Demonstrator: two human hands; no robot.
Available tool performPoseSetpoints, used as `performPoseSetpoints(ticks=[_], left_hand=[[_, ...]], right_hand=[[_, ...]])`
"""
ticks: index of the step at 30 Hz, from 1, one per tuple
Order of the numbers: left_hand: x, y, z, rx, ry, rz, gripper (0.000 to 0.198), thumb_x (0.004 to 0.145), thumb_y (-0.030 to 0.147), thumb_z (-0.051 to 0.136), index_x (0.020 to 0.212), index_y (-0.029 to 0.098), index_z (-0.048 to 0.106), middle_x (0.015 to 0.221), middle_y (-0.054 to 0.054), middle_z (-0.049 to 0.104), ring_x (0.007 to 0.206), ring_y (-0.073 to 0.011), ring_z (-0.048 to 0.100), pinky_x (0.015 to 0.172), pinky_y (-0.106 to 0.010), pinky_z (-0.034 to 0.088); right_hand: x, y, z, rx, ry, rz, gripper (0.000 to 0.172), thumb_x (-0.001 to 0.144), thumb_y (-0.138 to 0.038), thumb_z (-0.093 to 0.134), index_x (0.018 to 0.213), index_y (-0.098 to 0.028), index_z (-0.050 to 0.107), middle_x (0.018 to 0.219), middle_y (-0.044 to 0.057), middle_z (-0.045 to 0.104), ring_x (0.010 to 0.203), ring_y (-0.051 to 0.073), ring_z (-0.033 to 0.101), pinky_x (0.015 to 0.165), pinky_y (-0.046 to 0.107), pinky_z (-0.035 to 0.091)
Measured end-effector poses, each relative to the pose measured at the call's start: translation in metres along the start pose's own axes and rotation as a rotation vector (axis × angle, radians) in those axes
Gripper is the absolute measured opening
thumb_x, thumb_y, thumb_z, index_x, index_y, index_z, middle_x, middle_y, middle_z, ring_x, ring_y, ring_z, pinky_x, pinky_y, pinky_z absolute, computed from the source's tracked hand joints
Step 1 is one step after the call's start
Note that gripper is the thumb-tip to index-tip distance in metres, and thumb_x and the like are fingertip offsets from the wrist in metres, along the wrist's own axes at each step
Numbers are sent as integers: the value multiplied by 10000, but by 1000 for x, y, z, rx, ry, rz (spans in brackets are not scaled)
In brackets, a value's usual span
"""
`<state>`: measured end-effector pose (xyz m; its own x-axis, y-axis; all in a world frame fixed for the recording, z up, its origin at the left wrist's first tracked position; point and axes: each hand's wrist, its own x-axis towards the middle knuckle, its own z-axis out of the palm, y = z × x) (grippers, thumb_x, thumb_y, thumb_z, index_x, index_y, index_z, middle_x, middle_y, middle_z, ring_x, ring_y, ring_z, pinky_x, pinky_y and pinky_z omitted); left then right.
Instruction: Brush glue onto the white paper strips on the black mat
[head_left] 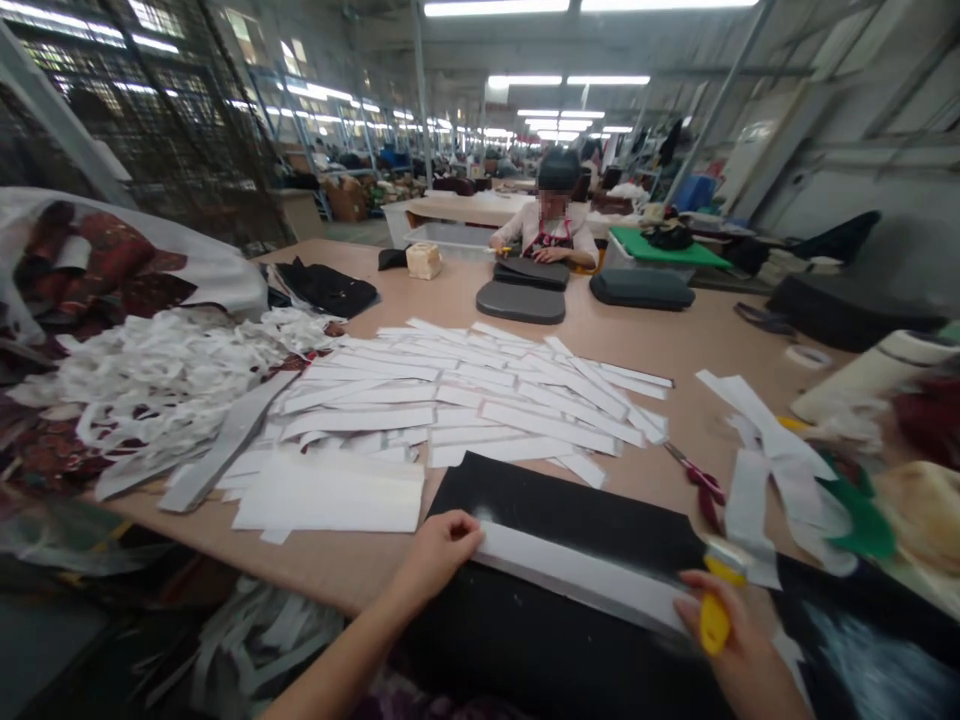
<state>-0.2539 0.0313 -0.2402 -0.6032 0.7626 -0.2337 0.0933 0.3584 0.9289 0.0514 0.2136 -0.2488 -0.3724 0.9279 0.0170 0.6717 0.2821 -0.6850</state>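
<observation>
A long white strip [581, 572] lies across a black sheet [555, 500] at the table's near edge. My left hand [448, 540] is closed, pinching the strip's left end between thumb and fingers. At the other end, my right hand [724, 635] touches the strip with its fingertips while gripping a yellow-handled brush [716, 610]. The brush's pale, wide head points up and away from the sheet. Beyond the black sheet, many white strips [517, 395] are spread in an overlapping heap. Just left of the sheet rests a stack of white pieces [330, 490].
Red-handled scissors [703, 482] lie right of the strips, near white offcuts [772, 450]. Tangled white scraps [172, 370] pile up on the left. Across the table [645, 350] sits a co-worker [551, 220] behind dark padded pieces [521, 300]. A white roll [874, 375] is at the right.
</observation>
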Motion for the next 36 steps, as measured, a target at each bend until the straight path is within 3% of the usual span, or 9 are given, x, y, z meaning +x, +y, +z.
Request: performPoseSetpoints(ticks=[3, 8, 16, 26, 36], left_hand=[[4, -3, -4, 128, -14, 3, 138, 649, 291, 565, 599, 163, 573, 593, 15, 541, 588, -126, 475, 571, -237, 339], [7, -8, -8, 280, -60, -33, 147, 682, 282, 540, 605, 167, 590, 560, 17, 523, 560, -128, 473, 525, -228, 296], [7, -7, -9, 410, -82, -74, 153, 699, 269, 533, 627, 166, 622, 584, 1, 566, 570, -134, 497, 520, -221, 301], [8, -5, -6, 542, -92, -92, 121, 715, 224, 534, 634, 164, 602, 594, 11, 549, 578, -117, 483, 539, -217, 289], [6, -5, -2, 694, -103, -21, 123, 759, 193, 478, 687, 165, 573, 642, 12, 515, 616, -121, 484, 580, -224, 284]], right_hand=[[3, 4, 6, -22, -48, 42, 381, 594, -509, 572, 874, -252, 602, 762, 18, 661, 712, 219, 642, 624, 291, 486], [0, -2, 14, -38, -23, 79, 376, 650, -513, 519, 917, -256, 581, 730, 16, 663, 655, 211, 636, 579, 280, 469], [8, 2, 12, -78, -163, 111, 393, 610, -502, 566, 921, -262, 573, 712, 19, 671, 664, 236, 651, 580, 297, 493], [4, -15, 10, -157, -117, 39, 311, 643, -461, 541, 886, -271, 580, 705, 5, 661, 582, 213, 624, 537, 276, 465], [-6, -11, 19, -181, -29, -57, 302, 751, -345, 429, 992, -206, 547, 868, 65, 656, 724, 216, 635, 668, 310, 492]])
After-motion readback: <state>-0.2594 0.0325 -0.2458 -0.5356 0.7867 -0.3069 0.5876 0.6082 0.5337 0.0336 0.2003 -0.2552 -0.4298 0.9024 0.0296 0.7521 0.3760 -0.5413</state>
